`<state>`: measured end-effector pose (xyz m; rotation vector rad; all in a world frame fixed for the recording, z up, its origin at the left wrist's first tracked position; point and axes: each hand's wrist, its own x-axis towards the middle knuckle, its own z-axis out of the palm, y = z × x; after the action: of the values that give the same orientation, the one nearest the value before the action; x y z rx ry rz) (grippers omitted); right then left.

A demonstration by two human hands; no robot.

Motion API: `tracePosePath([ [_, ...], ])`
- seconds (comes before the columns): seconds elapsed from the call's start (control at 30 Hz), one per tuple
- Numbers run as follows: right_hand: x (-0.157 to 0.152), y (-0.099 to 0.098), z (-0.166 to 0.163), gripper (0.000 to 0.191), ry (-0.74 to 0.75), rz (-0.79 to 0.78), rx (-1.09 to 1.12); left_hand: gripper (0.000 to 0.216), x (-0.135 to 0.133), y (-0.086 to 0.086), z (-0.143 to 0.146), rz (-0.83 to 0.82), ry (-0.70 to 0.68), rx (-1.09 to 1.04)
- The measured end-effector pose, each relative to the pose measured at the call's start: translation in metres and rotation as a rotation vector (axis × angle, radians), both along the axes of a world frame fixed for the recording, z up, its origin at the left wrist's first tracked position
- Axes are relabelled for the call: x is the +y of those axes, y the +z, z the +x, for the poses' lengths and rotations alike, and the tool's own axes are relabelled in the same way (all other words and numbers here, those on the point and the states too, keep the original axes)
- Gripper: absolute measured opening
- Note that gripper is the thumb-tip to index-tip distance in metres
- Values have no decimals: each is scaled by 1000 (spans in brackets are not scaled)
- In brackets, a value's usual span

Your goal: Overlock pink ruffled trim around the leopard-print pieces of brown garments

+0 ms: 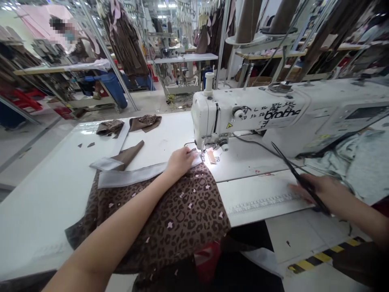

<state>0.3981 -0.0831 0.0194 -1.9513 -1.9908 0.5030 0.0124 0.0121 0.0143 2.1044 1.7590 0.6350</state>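
Note:
My left hand (181,160) is closed on the edge of a white fabric band (133,177), close by the needle and presser foot of the sewing machine (209,117). Below the band, a brown leopard-print fabric piece (182,207) with small pink shapes spreads over the table and hangs past its front edge. At the right, my right hand (322,192) grips black scissors (299,176), whose blades point up and left. They are held above the table near its printed ruler (264,202). My left fingertips are partly hidden from view.
Folded leopard-print pieces (145,122) and brown scraps lie on the white table (36,178) at the back left. Grey-green cloth (355,166) is heaped at the right. Thread cones (247,22) stand behind the machine. A person and hanging garments are in the background.

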Motion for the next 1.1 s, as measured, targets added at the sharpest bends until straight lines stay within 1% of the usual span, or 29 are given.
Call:
tracePosePath([
  [0.03, -25, -1, -7, 21, 0, -83, 81, 34, -14, 5, -3, -108, -31, -76],
  [0.1, -74, -5, -28, 20, 0, -203, 228, 34, -47, 13, -6, -399, -132, -335],
  [0.17, -113, -11, -56, 33, 43, -271, 294, 33, -83, 22, -3, -666, -228, -603],
  [0.2, -126, -13, -72, 38, 71, -306, 300, 32, -100, 25, 0, -741, -255, -681],
  [0.23, -135, -15, -86, 39, 101, -342, 301, 31, -115, 28, 3, -791, -267, -720],
  [0.27, -140, -16, -100, 35, 126, -369, 304, 30, -128, 29, 7, -821, -267, -732],
  [0.37, -139, -15, -129, 24, 187, -393, 321, 26, -155, 30, 15, -829, -238, -728],
  [0.47, -132, -11, -144, 25, 235, -345, 343, 23, -168, 25, 20, -809, -196, -769],
  [0.57, -132, -9, -151, 26, 275, -284, 340, 20, -177, 20, 22, -813, -139, -821],
  [0.67, -139, -14, -154, 30, 249, -229, 260, 20, -183, 15, 23, -845, -69, -857],
  [0.73, -146, -20, -153, 33, 233, -247, 212, 21, -187, 11, 23, -874, -45, -870],
  [0.83, -155, -27, -150, 33, 246, -295, 207, 21, -191, 6, 23, -932, -43, -868],
  [0.9, -159, -29, -148, 29, 239, -271, 208, 20, -193, 5, 25, -948, -72, -863],
  [1.0, -159, -31, -146, 30, 232, -240, 186, 18, -195, 7, 26, -956, -131, -839],
  [1.03, -158, -31, -145, 31, 232, -241, 189, 19, -196, 10, 25, -962, -129, -833],
  [1.1, -157, -32, -143, 34, 218, -244, 206, 21, -195, 15, 21, -948, -83, -851],
])
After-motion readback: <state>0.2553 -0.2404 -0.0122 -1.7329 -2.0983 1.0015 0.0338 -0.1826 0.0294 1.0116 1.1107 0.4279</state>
